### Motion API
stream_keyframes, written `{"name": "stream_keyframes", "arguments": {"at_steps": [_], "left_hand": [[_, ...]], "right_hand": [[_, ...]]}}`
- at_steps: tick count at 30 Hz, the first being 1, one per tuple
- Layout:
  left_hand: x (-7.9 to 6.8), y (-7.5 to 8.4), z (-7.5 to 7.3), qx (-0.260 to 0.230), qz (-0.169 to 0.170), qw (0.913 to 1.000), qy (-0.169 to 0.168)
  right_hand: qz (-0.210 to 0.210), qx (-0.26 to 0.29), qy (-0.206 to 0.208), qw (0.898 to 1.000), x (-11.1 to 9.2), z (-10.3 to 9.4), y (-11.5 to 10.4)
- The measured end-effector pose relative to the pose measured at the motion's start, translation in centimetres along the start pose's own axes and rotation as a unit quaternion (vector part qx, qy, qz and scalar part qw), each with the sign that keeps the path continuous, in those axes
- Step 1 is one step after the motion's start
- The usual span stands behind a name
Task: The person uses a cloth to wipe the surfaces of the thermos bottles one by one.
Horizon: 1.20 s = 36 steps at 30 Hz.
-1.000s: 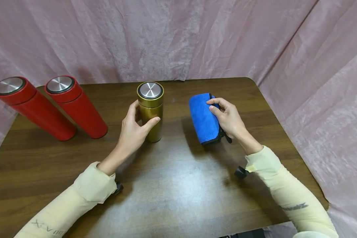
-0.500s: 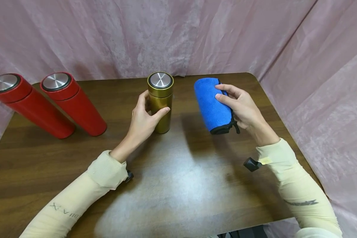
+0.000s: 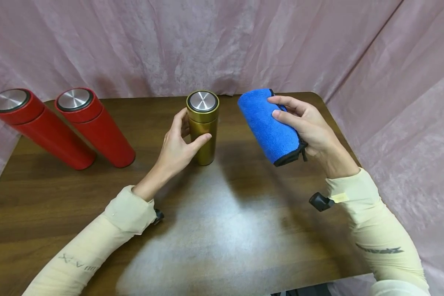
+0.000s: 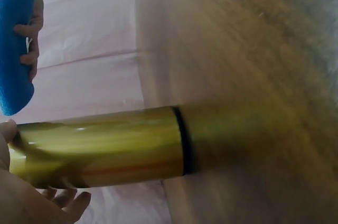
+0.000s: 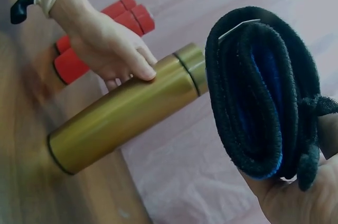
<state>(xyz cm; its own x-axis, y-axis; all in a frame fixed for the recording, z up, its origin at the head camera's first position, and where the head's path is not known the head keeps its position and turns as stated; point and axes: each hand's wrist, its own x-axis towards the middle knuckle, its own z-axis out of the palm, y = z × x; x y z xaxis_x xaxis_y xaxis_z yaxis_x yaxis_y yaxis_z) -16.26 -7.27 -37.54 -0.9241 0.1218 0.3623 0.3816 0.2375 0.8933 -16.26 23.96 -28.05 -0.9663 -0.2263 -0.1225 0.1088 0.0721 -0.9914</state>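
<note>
My left hand (image 3: 177, 146) holds a gold thermos flask (image 3: 203, 135) around its side, thumb in front. The flask is upright with its steel lid on top. In the left wrist view its dark base meets the tabletop or sits just above it; I cannot tell which. My right hand (image 3: 311, 125) grips a rolled blue towel (image 3: 266, 127) with black edging, held tilted above the table to the flask's right. The right wrist view shows the end of the rolled towel (image 5: 253, 97), with its folded layers and a dark loop, beside the gold flask (image 5: 132, 110).
Two red thermos flasks (image 3: 40, 127) (image 3: 100, 131) stand side by side on the left of the brown wooden table (image 3: 192, 246). A pink curtain (image 3: 192, 45) hangs along the back and right sides. Black wrist cameras (image 3: 321, 201) sit under both cuffs.
The left hand and gold flask have moved right and slightly back. The right hand has raised the towel and moved it right, tilting it more. Over the last half second the flask has barely moved.
</note>
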Motion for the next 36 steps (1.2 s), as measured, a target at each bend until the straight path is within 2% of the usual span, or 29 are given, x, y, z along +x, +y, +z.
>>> {"name": "stream_keyframes", "arguments": {"at_steps": [7,15,21,30,36], "left_hand": [[0.2,0.6,-0.5,0.014,0.021,0.9997,-0.007],[0.0,0.8,-0.5,0.011,0.018,0.9997,-0.012],[0.1,0.6,-0.6,0.009,0.015,0.9997,-0.019],[0.1,0.8,-0.5,0.014,0.012,0.9997,-0.016],[0.1,0.6,-0.6,0.012,0.010,0.9998,-0.011]], "right_hand": [[-0.023,-0.047,-0.006,0.999,0.2,1.1,-2.5],[-0.017,-0.065,-0.041,0.997,1.7,3.4,-4.6],[-0.009,-0.111,-0.064,0.992,2.5,4.5,-5.7],[0.015,-0.187,-0.067,0.980,1.9,4.4,-6.8],[0.027,-0.203,-0.083,0.975,1.6,4.6,-7.1]]}}
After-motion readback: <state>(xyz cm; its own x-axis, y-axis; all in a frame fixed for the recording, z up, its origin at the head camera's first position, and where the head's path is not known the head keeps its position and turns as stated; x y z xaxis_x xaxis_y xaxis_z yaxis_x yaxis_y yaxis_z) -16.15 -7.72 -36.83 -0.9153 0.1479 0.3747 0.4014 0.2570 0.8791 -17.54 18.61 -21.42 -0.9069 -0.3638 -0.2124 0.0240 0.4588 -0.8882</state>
